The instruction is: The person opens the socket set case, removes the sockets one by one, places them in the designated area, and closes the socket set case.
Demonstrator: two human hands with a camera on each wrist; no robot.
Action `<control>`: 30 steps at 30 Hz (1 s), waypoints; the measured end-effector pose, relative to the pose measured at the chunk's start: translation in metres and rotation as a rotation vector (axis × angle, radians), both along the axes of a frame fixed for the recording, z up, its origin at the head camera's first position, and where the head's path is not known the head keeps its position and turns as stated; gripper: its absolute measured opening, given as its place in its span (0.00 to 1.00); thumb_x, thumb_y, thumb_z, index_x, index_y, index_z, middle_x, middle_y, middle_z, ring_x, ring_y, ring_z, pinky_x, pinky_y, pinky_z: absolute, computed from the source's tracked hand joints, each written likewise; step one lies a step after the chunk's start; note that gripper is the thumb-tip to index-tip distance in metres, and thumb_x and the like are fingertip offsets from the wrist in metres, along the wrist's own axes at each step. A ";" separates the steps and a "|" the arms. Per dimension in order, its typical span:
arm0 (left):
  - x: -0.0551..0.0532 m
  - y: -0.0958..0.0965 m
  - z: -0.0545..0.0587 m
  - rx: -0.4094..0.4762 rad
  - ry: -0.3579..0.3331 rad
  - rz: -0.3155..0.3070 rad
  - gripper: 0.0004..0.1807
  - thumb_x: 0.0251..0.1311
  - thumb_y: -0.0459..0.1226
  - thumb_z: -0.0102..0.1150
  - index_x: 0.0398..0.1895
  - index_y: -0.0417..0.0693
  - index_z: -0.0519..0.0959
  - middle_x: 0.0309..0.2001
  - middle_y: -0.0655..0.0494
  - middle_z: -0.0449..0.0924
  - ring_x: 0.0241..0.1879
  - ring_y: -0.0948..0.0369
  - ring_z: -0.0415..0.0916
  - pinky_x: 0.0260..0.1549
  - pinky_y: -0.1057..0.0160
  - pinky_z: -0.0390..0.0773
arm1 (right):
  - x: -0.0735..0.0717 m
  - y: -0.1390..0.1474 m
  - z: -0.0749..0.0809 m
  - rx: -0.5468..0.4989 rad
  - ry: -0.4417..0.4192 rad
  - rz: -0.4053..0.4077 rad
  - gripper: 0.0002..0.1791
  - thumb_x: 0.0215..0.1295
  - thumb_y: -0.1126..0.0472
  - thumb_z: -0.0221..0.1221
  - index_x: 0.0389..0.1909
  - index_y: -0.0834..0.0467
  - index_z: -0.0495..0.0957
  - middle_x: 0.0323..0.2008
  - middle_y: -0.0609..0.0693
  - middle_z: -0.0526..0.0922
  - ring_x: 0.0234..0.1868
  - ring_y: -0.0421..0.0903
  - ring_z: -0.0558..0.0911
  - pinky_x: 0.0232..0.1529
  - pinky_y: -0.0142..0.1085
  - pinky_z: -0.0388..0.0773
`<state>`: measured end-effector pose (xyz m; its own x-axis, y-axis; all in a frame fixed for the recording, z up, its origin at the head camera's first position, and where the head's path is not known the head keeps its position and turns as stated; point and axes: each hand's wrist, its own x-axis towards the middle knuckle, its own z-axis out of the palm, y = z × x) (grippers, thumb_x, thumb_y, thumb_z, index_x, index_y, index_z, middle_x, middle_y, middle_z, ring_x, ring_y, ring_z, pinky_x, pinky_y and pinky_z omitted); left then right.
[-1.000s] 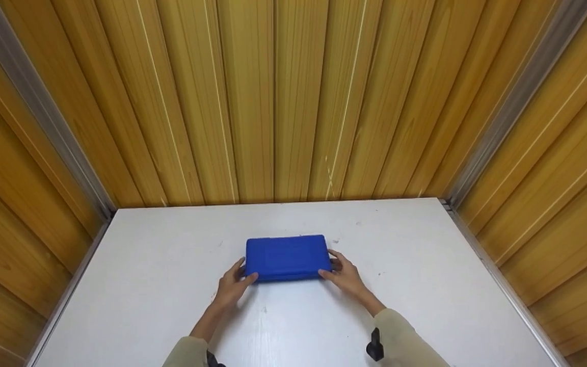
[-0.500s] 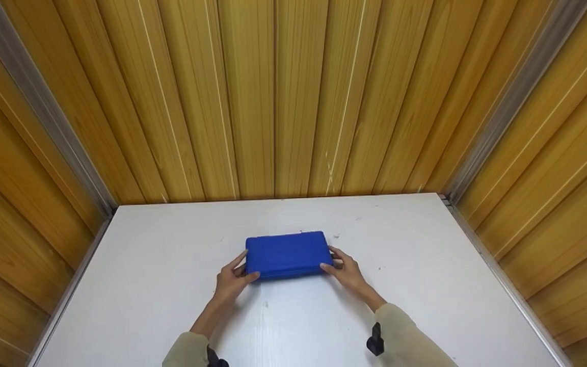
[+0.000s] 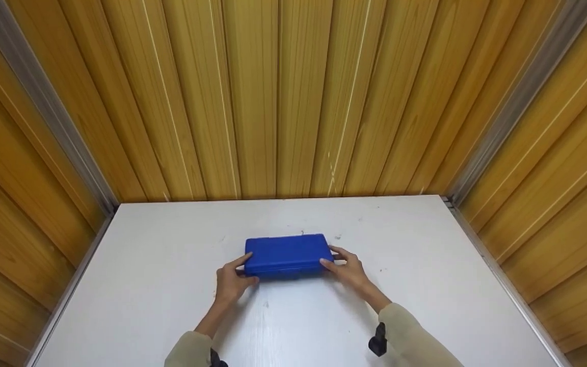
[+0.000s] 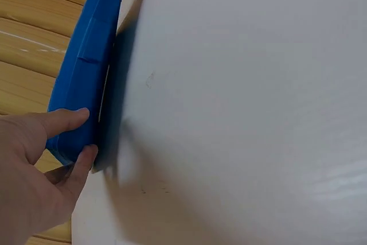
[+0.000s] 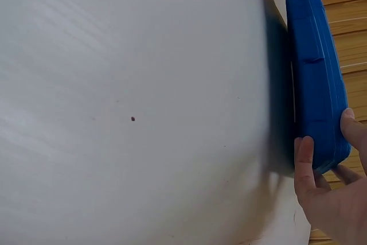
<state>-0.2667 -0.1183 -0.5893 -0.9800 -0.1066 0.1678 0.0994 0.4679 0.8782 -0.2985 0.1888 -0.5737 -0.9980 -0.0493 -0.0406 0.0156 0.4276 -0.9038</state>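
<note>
A blue plastic case (image 3: 288, 254), flat and rectangular, has its lid closed and a small latch on the near side. My left hand (image 3: 231, 283) grips its left end, one finger on the top edge and the thumb at the near lower corner. At the opposite end, my right hand (image 3: 349, 271) holds the case between the thumb in front and fingers along the side. Both wrist views show the blue case (image 4: 86, 64) close over its shadow, with a thin gap to the table. Fingertips beneath the blue case (image 5: 315, 67) are partly hidden.
The white table (image 3: 283, 326) carries small marks and scuffs. Wood-patterned panels (image 3: 273, 102) wall it in at the back and both sides, with grey metal posts (image 3: 502, 102) at the corners. Dark straps (image 3: 378, 340) sit on the sleeves.
The case has tipped a little, so more of its near side and latch shows. My left finger has come onto the top edge, while its thumb has slipped lower. The right hand keeps its hold.
</note>
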 end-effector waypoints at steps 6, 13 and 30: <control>0.001 0.002 -0.002 -0.065 0.061 0.003 0.39 0.41 0.22 0.78 0.63 0.37 0.79 0.61 0.30 0.74 0.42 0.47 0.84 0.43 0.53 0.87 | 0.000 0.003 0.003 -0.048 -0.023 0.031 0.33 0.67 0.56 0.68 0.68 0.66 0.73 0.54 0.67 0.83 0.42 0.48 0.86 0.45 0.44 0.86; 0.000 -0.001 -0.008 -0.096 0.126 -0.096 0.37 0.43 0.23 0.77 0.63 0.38 0.79 0.68 0.30 0.70 0.38 0.52 0.83 0.40 0.59 0.86 | 0.001 0.007 0.004 -0.078 -0.058 0.023 0.34 0.66 0.55 0.69 0.69 0.65 0.72 0.56 0.68 0.81 0.45 0.53 0.88 0.45 0.48 0.88; 0.007 -0.006 -0.008 -0.308 0.200 -0.173 0.31 0.64 0.39 0.66 0.70 0.47 0.73 0.73 0.36 0.67 0.61 0.38 0.78 0.54 0.38 0.81 | -0.002 0.009 0.010 0.026 0.240 0.004 0.26 0.64 0.56 0.70 0.59 0.64 0.80 0.54 0.64 0.85 0.50 0.59 0.86 0.47 0.46 0.87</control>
<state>-0.2593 -0.1243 -0.5975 -0.9241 0.1418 0.3549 0.3540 0.6673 0.6552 -0.3005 0.1977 -0.5634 -0.9790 -0.0551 0.1962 -0.1997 0.4502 -0.8703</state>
